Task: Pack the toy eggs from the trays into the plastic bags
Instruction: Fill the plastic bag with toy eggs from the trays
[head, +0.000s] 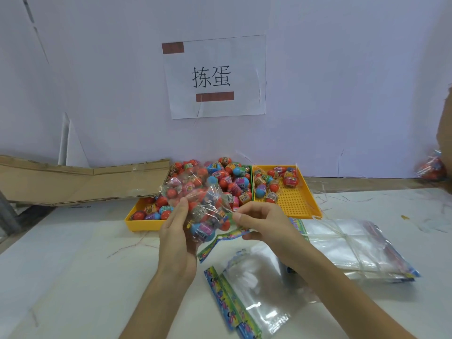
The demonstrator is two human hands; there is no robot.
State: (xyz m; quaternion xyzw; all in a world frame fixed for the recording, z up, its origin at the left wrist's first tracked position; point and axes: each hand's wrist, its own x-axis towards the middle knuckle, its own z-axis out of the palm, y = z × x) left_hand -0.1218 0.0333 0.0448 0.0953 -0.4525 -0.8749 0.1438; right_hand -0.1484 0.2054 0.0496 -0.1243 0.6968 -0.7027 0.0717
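While raised over the yellow trays [303, 206] | filled plastic bag [195, 199] of toy eggs [203, 231] gripped by left hand [177, 231] | bag's printed header pinched by right hand [264, 222] | empty bags [254, 289] flat on table [73, 265]

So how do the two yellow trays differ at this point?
Fill: the left tray is heaped with toy eggs over its whole width, while the right tray holds only a small cluster at its far end.
Floor: the right tray's perforated bottom shows bare at the near end; the left tray's floor is hidden.
View: the filled bag in both hands covers part of the left tray; the right tray is unobstructed.
Both are yellow, rectangular, side by side.
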